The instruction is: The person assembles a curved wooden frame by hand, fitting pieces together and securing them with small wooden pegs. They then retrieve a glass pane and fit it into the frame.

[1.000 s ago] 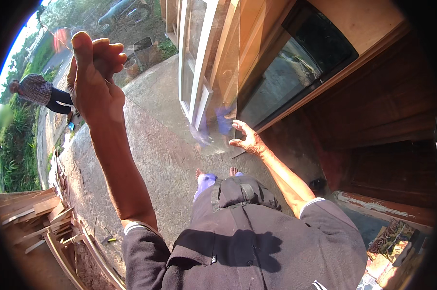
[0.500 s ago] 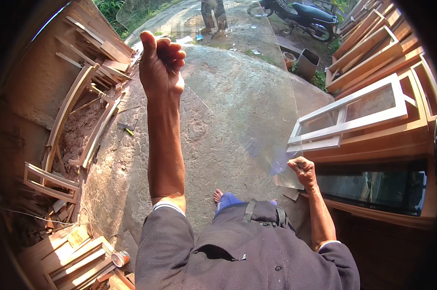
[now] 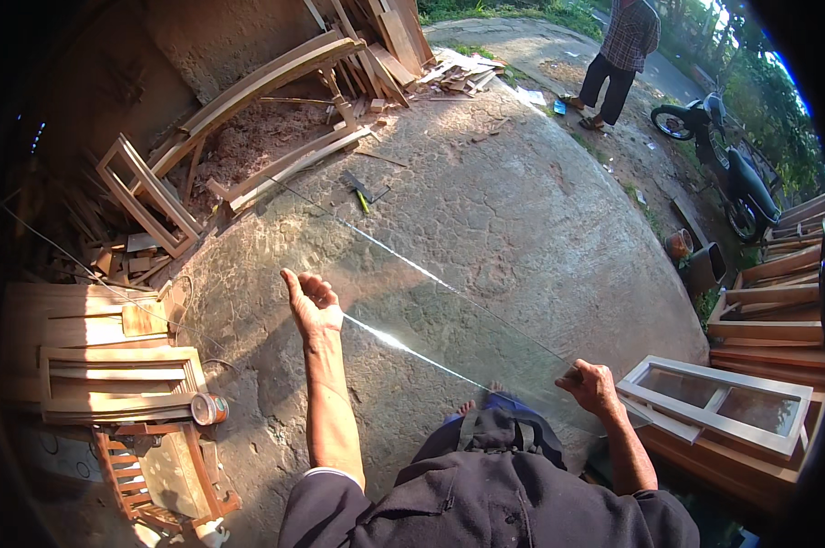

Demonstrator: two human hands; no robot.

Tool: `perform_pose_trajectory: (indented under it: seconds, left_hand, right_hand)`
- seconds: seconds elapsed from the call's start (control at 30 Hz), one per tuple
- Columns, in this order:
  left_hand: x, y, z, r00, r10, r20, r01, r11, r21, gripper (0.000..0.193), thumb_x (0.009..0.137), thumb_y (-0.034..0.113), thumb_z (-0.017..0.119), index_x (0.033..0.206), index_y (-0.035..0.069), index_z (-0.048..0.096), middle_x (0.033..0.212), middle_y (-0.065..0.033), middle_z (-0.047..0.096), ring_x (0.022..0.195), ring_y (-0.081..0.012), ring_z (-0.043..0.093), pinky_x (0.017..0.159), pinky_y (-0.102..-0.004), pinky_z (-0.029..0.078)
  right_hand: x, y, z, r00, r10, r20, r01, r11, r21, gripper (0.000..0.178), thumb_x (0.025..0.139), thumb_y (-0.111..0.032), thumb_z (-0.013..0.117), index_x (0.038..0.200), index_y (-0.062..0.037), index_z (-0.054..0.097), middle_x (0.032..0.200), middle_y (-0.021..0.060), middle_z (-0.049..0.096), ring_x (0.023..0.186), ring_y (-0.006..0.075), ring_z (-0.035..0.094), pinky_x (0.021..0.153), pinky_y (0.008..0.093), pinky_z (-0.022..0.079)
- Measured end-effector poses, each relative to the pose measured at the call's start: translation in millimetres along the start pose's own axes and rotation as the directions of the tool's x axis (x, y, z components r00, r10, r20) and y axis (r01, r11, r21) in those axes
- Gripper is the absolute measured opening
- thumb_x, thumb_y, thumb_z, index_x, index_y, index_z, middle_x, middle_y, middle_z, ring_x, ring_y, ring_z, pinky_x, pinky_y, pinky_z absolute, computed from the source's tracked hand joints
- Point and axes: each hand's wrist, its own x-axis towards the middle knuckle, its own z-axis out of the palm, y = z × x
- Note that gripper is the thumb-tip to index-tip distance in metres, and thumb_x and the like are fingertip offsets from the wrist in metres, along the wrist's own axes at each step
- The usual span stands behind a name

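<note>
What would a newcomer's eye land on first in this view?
Probably the clear glass pane in the middle, stretching between the left hand and the right hand, with bright white glints along its edges. Next might come the white-framed window at lower right, then the dark motorcycle at upper right, near a standing person in a checked shirt.

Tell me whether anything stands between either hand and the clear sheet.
Nothing visible does. The left hand holds the clear sheet at its near edge, and the right hand grips the far edge, toward its right end.
</note>
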Motion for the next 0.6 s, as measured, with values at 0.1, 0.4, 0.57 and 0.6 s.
perform_pose_trajectory:
  seconds: [0.1,0.4,0.57,0.6]
  left_hand:
    - [41,38,-51,0.985,0.081,-0.151,-0.087,0.996,-0.035,0.043,0.086,0.057,0.076,0.078,0.017,0.063,0.066,0.0032,0.064,0.05,-0.0079,0.053,0.041,-0.0196,0.037]
    - [178,120,-172,0.858,0.207,-0.471,-0.265,0.962,-0.061,0.038,0.087,0.056,0.075,0.082,0.019,0.067,0.074,0.0063,0.07,0.061,-0.0094,0.065,0.055,-0.0238,0.055]
    - [215,165,-221,0.688,0.159,-0.708,-0.242,0.97,-0.018,0.045,0.076,0.069,0.078,0.085,0.027,0.065,0.086,0.0178,0.064,0.085,-0.0076,0.058,0.095,-0.0349,0.047]
    - [223,174,-230,0.65,0.174,-0.739,-0.275,0.961,-0.016,0.047,0.076,0.07,0.077,0.091,0.028,0.065,0.092,0.0173,0.065,0.09,-0.0075,0.058,0.098,-0.0355,0.045]
  right_hand:
    - [77,-33,14,0.989,-0.063,0.134,0.063,0.998,0.0,0.035,0.081,-0.033,0.085,0.082,-0.0048,0.065,0.078,0.0134,0.073,0.075,0.0321,0.073,0.067,0.041,0.055]
    - [354,-151,104,0.853,-0.248,0.46,0.327,0.939,-0.101,0.04,0.082,-0.044,0.082,0.082,-0.0072,0.066,0.075,0.0102,0.071,0.074,0.0318,0.072,0.067,0.0428,0.055]
    - [469,-231,139,0.758,-0.312,0.572,0.456,0.881,-0.123,0.044,0.085,-0.052,0.078,0.082,-0.0094,0.065,0.073,0.0112,0.07,0.073,0.0348,0.071,0.065,0.0456,0.054]
    - [490,-246,147,0.733,-0.347,0.586,0.496,0.861,-0.111,0.044,0.084,-0.052,0.077,0.083,-0.0099,0.065,0.072,0.0115,0.07,0.072,0.0354,0.071,0.065,0.0462,0.054]
